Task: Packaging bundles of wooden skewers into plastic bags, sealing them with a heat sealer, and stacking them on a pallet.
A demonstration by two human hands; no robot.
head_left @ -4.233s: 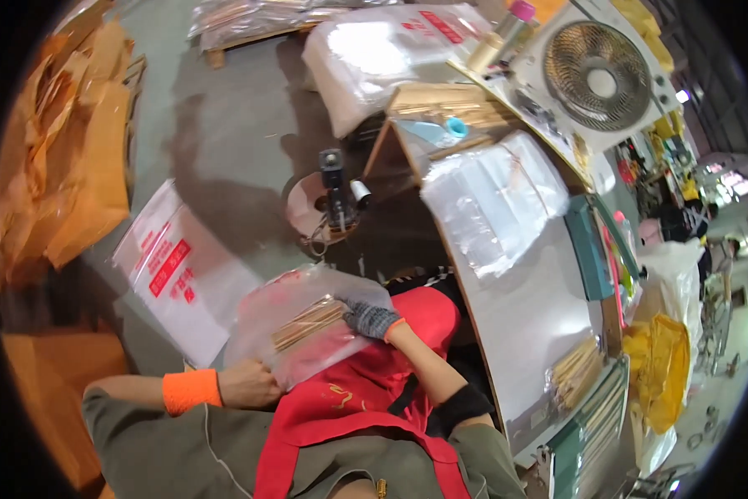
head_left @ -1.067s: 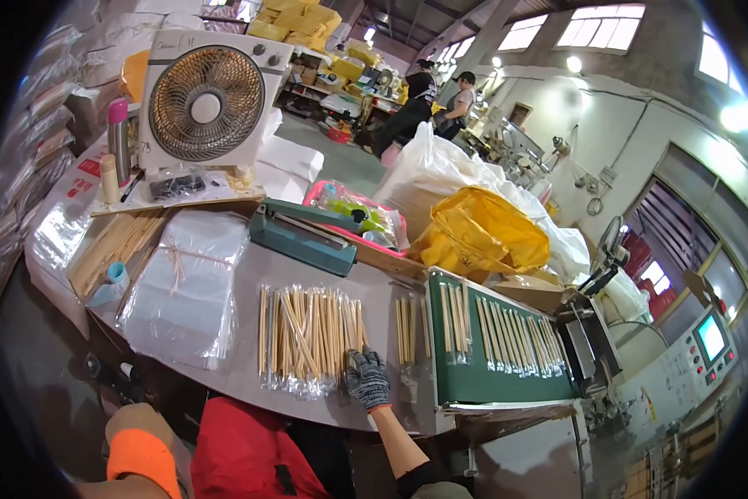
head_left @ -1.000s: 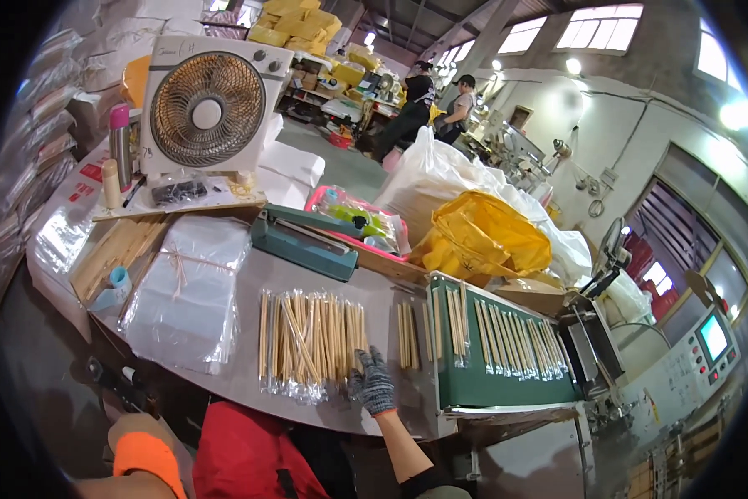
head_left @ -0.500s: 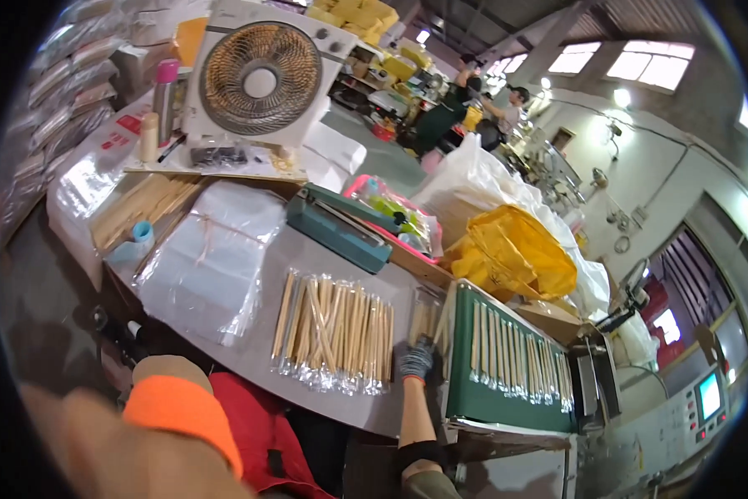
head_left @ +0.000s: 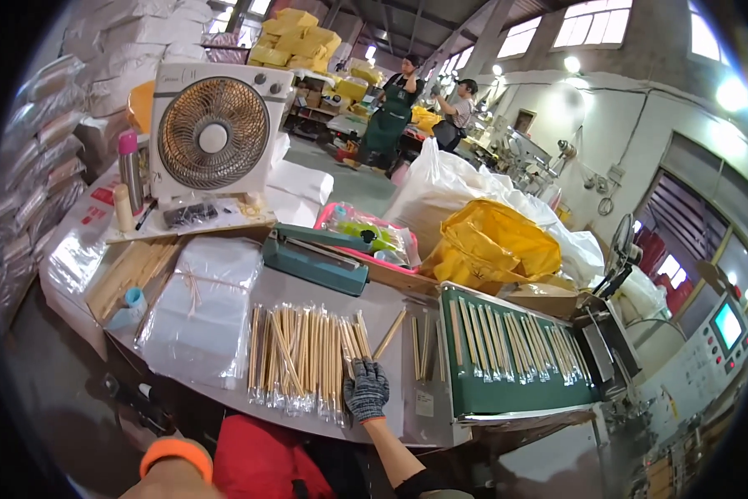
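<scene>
My right hand (head_left: 367, 389), in a grey striped knitted glove, is at the right end of a row of wooden chopsticks (head_left: 295, 349) in clear wrappers on the grey table. Its fingers are closed around a few wrapped chopsticks (head_left: 356, 337), partly hidden by the glove. One stick (head_left: 390, 333) slants out beyond the fingertips. Farther right, a few more sticks (head_left: 424, 348) lie in clear film. At the lower left edge, only part of my left arm with an orange band (head_left: 177, 454) shows; the hand itself is out of the picture.
A green conveyor belt (head_left: 507, 402) carries several wrapped chopsticks on the right. Behind the row sits a teal bag sealer (head_left: 317, 262); a stack of clear bags (head_left: 195, 320) lies left. Farther back are a box fan (head_left: 213, 137), pink tray (head_left: 328, 218) and yellow bag (head_left: 494, 241). Two people stand beyond.
My right hand has moved left from the sticks beside the conveyor to the row's right end. My left arm has dropped lower, its blurred hand leaving the picture. The whole view has shifted.
</scene>
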